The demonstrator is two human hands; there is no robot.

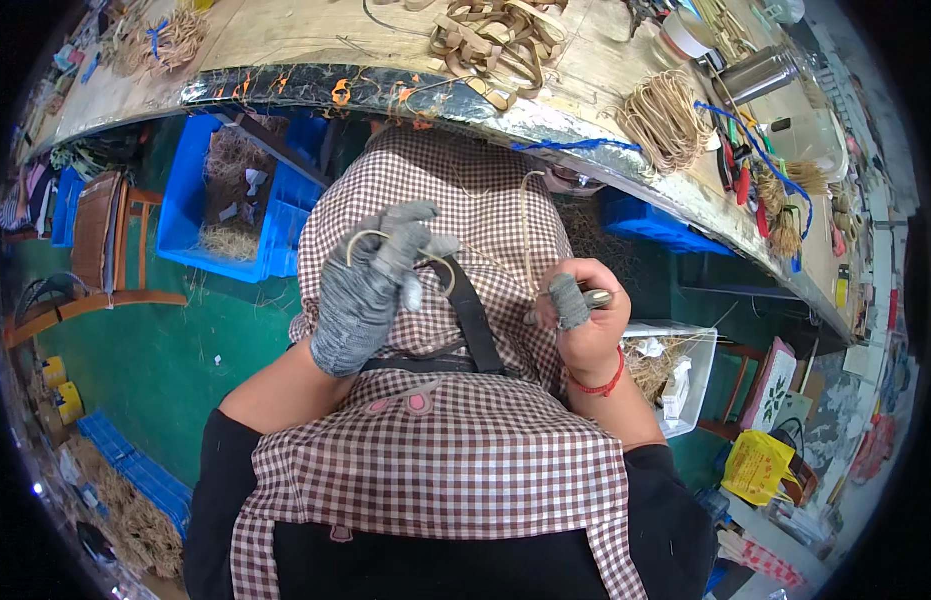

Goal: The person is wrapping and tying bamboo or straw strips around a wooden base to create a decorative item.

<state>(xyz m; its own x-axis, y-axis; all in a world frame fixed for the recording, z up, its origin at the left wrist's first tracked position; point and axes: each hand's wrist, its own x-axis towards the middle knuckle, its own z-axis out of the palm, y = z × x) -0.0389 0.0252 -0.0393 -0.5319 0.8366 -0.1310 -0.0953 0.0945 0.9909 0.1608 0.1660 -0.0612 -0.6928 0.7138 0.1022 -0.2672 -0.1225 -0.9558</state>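
Observation:
My left hand (360,290), in a grey knitted glove, is closed with its fingers pinched on a thin pale cane strip (447,277). The strip curls around the fingers and stretches over my lap toward the right. My right hand (593,325) is bare apart from a grey cloth finger sleeve, and it is closed around a small tool with a shiny metal end (598,298); the tool's exact kind is hidden. Another length of cane (526,225) rises from beside that hand and hooks at its top. A dark strap (470,310) lies across the checked apron (435,450) between my hands.
Ahead, the wooden workbench (315,40) carries a heap of flat brown strips (500,45), a bundle of cane (665,120) and a metal canister (755,75). A blue crate (275,215) stands below at left, a white bin (700,375) at right, a wooden chair (115,240) further left.

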